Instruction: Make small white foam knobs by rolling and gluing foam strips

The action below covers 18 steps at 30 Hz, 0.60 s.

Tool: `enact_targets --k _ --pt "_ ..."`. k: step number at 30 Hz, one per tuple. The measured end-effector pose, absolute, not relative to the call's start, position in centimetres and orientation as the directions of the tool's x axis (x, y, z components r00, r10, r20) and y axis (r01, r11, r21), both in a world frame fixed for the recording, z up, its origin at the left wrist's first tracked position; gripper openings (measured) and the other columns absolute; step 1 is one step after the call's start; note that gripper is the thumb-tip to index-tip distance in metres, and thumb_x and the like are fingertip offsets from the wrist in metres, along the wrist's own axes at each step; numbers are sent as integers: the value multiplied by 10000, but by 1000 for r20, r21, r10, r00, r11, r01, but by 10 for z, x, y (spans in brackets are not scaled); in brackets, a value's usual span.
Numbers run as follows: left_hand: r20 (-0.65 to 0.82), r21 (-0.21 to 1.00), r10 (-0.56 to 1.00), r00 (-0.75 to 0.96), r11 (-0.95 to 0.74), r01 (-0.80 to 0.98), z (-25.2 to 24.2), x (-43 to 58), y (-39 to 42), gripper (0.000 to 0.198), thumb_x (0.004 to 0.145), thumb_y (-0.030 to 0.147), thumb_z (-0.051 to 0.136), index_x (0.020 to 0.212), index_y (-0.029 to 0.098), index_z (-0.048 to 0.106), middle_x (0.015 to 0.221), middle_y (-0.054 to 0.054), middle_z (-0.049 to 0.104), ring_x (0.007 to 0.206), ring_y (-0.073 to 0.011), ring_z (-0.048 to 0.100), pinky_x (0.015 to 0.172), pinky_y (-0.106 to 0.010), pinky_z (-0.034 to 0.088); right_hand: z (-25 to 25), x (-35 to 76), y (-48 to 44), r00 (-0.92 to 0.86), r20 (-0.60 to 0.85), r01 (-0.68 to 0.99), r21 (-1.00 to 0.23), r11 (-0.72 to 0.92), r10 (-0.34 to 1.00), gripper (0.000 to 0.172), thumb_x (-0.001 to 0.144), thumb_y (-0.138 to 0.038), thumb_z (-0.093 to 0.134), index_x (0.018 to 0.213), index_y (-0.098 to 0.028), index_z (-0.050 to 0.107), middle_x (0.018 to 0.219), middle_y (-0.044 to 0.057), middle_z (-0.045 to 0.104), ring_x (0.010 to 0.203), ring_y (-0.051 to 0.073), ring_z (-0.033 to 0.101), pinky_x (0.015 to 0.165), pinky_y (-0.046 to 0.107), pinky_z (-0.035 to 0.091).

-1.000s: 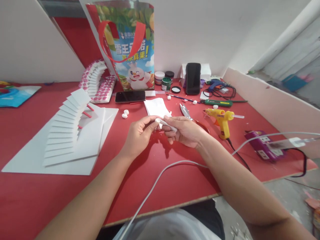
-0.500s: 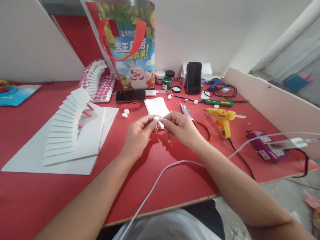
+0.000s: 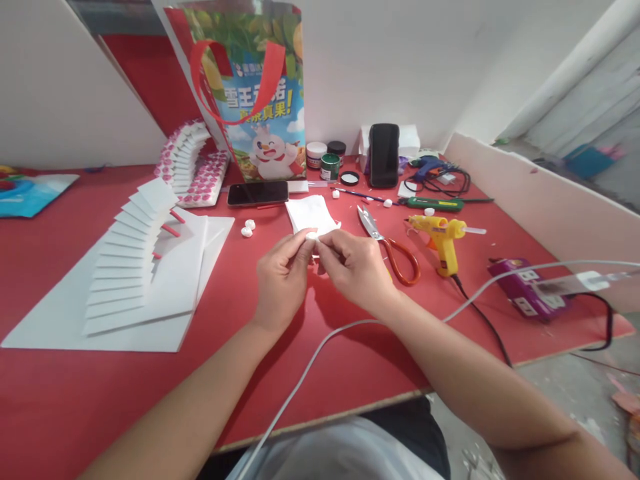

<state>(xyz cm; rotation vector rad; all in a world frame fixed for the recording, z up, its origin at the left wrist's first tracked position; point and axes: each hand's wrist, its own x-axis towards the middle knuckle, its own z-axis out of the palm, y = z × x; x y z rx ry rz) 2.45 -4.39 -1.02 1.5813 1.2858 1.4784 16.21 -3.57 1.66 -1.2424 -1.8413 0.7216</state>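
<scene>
My left hand [image 3: 283, 279] and my right hand [image 3: 353, 267] meet above the red table [image 3: 310, 347], fingertips pinched together on a small white rolled paper piece [image 3: 312, 235]. Most of that piece is hidden between the fingers. Just behind the hands lies a white sheet of paper [image 3: 311, 213]. Scissors with orange handles [image 3: 393, 247] lie right of my right hand. Two small white rolls [image 3: 249, 228] rest on the table to the left of the sheet.
A white foam stair model [image 3: 135, 260] stands at left. A printed bag [image 3: 255, 100], a dark phone [image 3: 257, 193], paint jars [image 3: 330, 163], an upright phone [image 3: 384, 155], a yellow glue gun [image 3: 443, 233], a purple power strip [image 3: 525, 290] and a white cable [image 3: 350, 333] surround the hands.
My right hand has drawn in toward the left, so less of the white roll shows. The hands have shifted slightly farther from me, uncovering the scissors' handles.
</scene>
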Motion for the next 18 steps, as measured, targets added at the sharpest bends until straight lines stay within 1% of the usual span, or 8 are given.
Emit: enact_targets --k 3,6,8,10,12,15,18 --pt "391 885 917 -83 -349 309 -13 26 -46 303 963 332 560 1192 222 727 867 -17 708 737 -130 624 757 -247 529 18 165 -34 -225 267 479 -807 345 937 191 937 -269 527 780 -186 598 685 10 675 602 112 561 621 235 407" --pt "383 890 923 -46 -354 288 -12 23 -46 330 966 350 552 1234 238 710 989 -34 740 834 -150 671 828 -270 541 21 171 -31 -223 260 483 -807 338 939 215 949 -318 538 795 -186 611 661 1 662 560 105 531 602 239 399" --pt "335 921 941 -46 -317 226 -9 20 -44 305 936 366 604 1170 228 743 1026 -41 760 864 -168 695 848 -289 554 23 177 -28 -264 248 466 -813 348 932 222 953 -323 543 806 -179 627 650 -6 647 539 97 508 588 238 393" --pt "260 955 965 -22 -254 150 -6 14 -41 260 881 363 684 1072 213 778 925 -35 779 804 -175 706 818 -301 572 25 184 -24 -337 222 426 -831 358 915 216 953 -316 552 823 -172 646 659 -7 640 543 94 503 584 236 393" --pt "190 978 981 33 -192 83 -3 9 -37 248 835 365 738 1012 199 791 894 -42 785 794 -186 712 809 -314 582 25 189 -20 -413 196 380 -850 364 889 225 958 -332 557 846 -167 661 679 -1 645 568 98 518 585 234 398" --pt "119 992 980 162 -125 28 0 2 -31 268 830 374 742 1023 194 788 860 -43 777 735 -175 699 763 -316 587 25 192 -17 -462 186 354 -858 372 867 259 964 -374 558 860 -165 669 696 8 653 591 102 529 580 232 398" --pt "134 988 966 221 -146 41 1 -1 -28 269 868 381 697 1042 195 781 852 -35 760 747 -165 689 764 -299 579 22 189 -16 -430 181 347 -871 347 884 271 956 -389 568 850 -161 669 702 11 663 563 95 517 557 231 390"
